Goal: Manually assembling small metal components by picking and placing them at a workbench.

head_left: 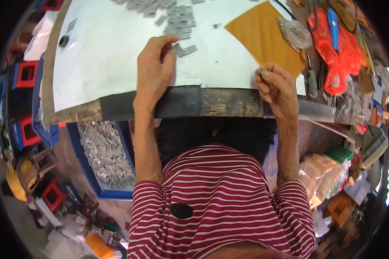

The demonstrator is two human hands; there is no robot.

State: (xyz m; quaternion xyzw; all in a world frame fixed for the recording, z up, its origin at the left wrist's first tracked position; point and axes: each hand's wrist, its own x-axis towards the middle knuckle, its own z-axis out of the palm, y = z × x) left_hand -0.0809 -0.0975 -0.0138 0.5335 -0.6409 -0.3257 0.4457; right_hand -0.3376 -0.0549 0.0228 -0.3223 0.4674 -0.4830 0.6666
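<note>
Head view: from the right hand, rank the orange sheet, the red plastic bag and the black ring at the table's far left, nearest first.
From the right hand:
1. Orange sheet, just above the hand, its lower edge at the fingers.
2. Red plastic bag, up and to the right among the clutter.
3. Black ring, far across the white tabletop on the left.
</note>
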